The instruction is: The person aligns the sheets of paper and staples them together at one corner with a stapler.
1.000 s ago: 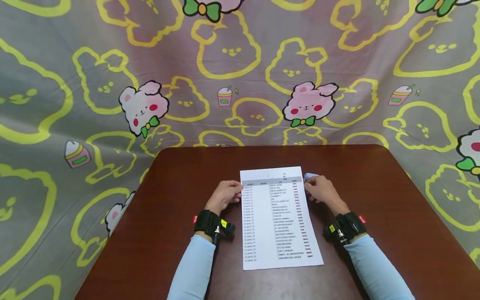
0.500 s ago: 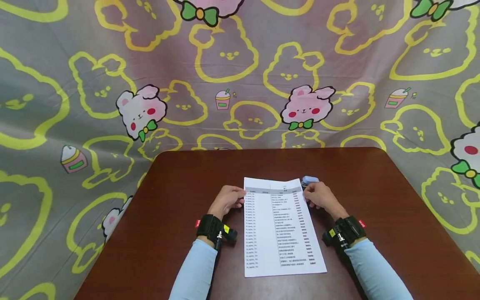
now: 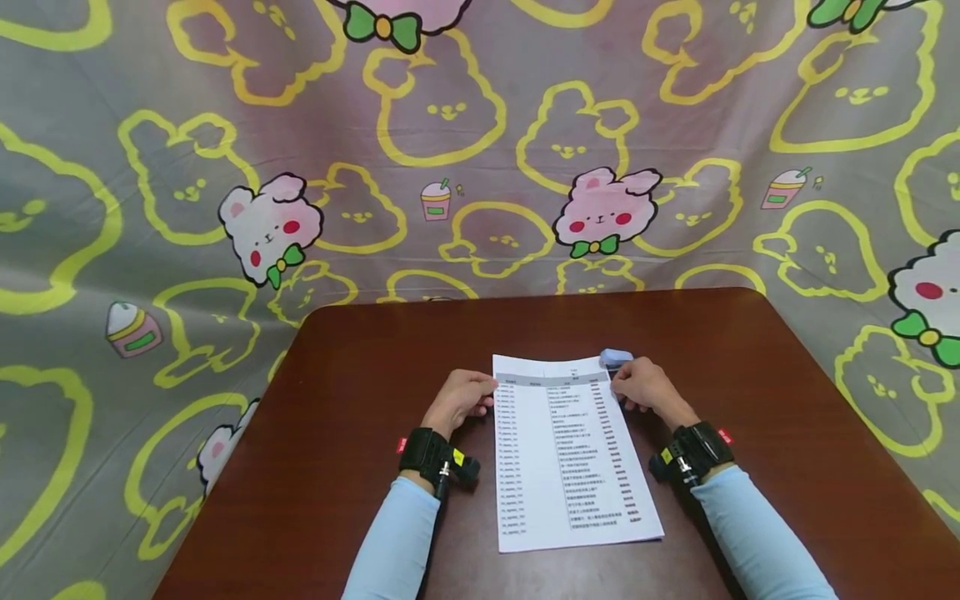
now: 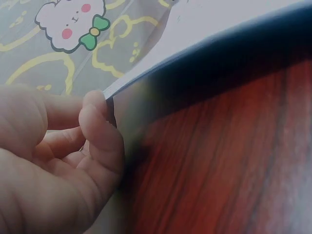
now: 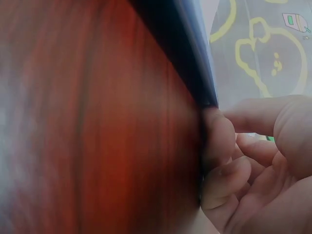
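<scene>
A thin stack of white printed sheets [image 3: 555, 467], with a grey header band and rows of text, is held by its two sides near the top. My left hand [image 3: 459, 397] pinches the left edge between thumb and fingers; the left wrist view shows the paper [image 4: 209, 24] rising from the fingertips, with tabletop beneath it. On the opposite edge my right hand [image 3: 647, 388] pinches the sheets, and in the right wrist view the paper edge [image 5: 197, 48] meets its thumb and finger. Behind the top right corner lies a small light-blue object [image 3: 616, 357], partly hidden.
The brown wooden table [image 3: 360, 367] has rounded far corners. Behind it and along the sides hangs a grey curtain [image 3: 450, 100] with yellow outlines and pink rabbit faces. Each wrist wears a black strap with a camera.
The top of the sheets has lowered slightly, and its edge dips in the middle. More of the light-blue object shows. Both hands keep their pinch; the head view has shifted a little.
</scene>
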{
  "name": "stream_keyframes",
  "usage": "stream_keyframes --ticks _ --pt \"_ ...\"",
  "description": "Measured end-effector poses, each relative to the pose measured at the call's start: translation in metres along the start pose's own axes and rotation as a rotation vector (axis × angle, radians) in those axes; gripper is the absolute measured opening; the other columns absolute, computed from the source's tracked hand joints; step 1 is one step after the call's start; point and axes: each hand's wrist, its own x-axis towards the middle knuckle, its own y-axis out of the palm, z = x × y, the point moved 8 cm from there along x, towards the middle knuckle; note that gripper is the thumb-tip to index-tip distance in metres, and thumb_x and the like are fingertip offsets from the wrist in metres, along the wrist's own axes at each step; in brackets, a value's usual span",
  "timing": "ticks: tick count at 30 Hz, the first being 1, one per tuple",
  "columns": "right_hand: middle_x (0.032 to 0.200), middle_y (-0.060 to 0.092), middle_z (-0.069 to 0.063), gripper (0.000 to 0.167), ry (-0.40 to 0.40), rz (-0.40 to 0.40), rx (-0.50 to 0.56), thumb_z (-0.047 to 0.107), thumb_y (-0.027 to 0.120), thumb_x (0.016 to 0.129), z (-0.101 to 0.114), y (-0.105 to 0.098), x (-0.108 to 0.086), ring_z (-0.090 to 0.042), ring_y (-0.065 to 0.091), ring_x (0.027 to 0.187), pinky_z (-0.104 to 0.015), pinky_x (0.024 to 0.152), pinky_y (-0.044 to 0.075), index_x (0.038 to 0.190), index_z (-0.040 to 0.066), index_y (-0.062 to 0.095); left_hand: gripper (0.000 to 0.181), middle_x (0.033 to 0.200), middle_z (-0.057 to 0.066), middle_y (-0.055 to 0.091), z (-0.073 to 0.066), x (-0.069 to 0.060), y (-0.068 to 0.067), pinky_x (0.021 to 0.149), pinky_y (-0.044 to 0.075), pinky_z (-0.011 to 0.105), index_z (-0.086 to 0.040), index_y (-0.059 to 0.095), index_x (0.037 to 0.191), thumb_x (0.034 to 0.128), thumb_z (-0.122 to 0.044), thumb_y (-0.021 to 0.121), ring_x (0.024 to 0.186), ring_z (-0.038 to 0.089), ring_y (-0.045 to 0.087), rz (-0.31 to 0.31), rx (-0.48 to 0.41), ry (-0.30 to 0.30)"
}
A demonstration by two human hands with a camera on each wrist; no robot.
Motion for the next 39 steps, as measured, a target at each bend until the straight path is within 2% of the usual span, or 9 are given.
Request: stream_keyframes --ticks 6,13,17,21,23,26,30,35,39 --pt "0.067 0.064 -0.005 0.010 0.008 0.001 -0.007 0.012 0.063 0.088 -0.007 -0.006 0.000 -0.016 0.059 0.055 -0.027 0.048 0.045 0.083 0.005 0.066 0.028 0.085 0.007 0.064 -0.003 0.005 0.010 0.051 0.047 0.019 0.001 0.066 0.118 0.0950 -0.016 0.063 0.061 0.009 0.058 0.014 0.014 0.010" --pt "0.067 0.064 -0.006 0.013 -0.003 0.024 0.002 0.014 0.063 0.090 -0.008 -0.010 -0.003 -0.016 0.060 0.054 -0.029 0.049 0.049 0.085 0.003 0.067 0.028 0.086 0.007 0.068 -0.007 0.007 0.009 0.051 0.046 0.021 -0.001 0.068 0.115 0.0935 -0.018 0.065 0.060 0.010 0.059 -0.001 0.099 0.038" --pt "0.069 0.065 -0.006 0.020 -0.015 0.045 -0.031 0.023 0.064 0.093 -0.007 -0.023 -0.011 -0.016 0.059 0.051 -0.029 0.047 0.048 0.088 0.004 0.066 0.028 0.086 0.007 0.068 -0.017 -0.001 0.000 0.054 0.043 0.025 -0.005 0.068 0.113 0.0938 -0.025 0.064 0.066 0.015 0.060 -0.107 0.217 0.104" --pt "0.072 0.063 -0.008 0.024 -0.048 0.038 -0.075 0.026 0.063 0.095 0.002 -0.047 -0.013 -0.017 0.056 0.051 -0.029 0.046 0.044 0.092 0.002 0.065 0.026 0.094 0.006 0.069 -0.054 -0.014 -0.002 0.062 0.045 0.028 -0.010 0.068 0.111 0.0948 -0.029 0.060 0.077 0.017 0.063 -0.228 0.357 0.264" --pt "0.071 0.061 -0.008 0.026 -0.061 0.049 -0.111 0.027 0.062 0.095 0.010 -0.057 -0.007 -0.018 0.056 0.052 -0.029 0.047 0.043 0.094 0.001 0.064 0.025 0.097 0.005 0.070 -0.079 -0.019 0.011 0.066 0.047 0.028 -0.013 0.068 0.111 0.0954 -0.029 0.058 0.079 0.017 0.064 -0.223 0.410 0.348" --pt "0.069 0.059 -0.007 0.027 -0.077 0.089 -0.143 0.027 0.063 0.095 0.024 -0.068 0.010 -0.020 0.056 0.055 -0.029 0.049 0.043 0.095 0.000 0.064 0.024 0.096 0.005 0.072 -0.118 -0.017 0.043 0.065 0.048 0.028 -0.014 0.069 0.110 0.0966 -0.029 0.057 0.077 0.015 0.066 -0.154 0.477 0.433" --pt "0.065 0.055 -0.005 0.023 -0.103 0.152 -0.164 0.025 0.066 0.094 0.039 -0.075 0.035 -0.021 0.056 0.056 -0.030 0.051 0.044 0.089 0.002 0.064 0.022 0.090 0.004 0.072 -0.153 0.002 0.092 0.058 0.049 0.024 -0.012 0.071 0.105 0.0971 -0.028 0.058 0.074 0.013 0.069 -0.053 0.546 0.463" --pt "0.062 0.054 -0.003 0.022 -0.081 0.258 -0.173 0.023 0.067 0.093 0.038 -0.068 0.053 -0.017 0.053 0.053 -0.028 0.049 0.041 0.085 0.003 0.064 0.023 0.092 0.010 0.074 -0.153 0.030 0.141 0.056 0.050 0.022 -0.008 0.072 0.101 0.0976 -0.028 0.060 0.072 0.016 0.068 0.077 0.606 0.399" --pt "0.063 0.054 -0.001 0.026 -0.070 0.318 -0.172 0.028 0.068 0.092 0.029 -0.058 0.056 -0.015 0.052 0.053 -0.027 0.049 0.040 0.089 0.002 0.064 0.022 0.085 0.008 0.073 -0.142 0.043 0.161 0.055 0.051 0.024 -0.009 0.072 0.100 0.0966 -0.028 0.062 0.064 0.013 0.064 0.123 0.640 0.339"
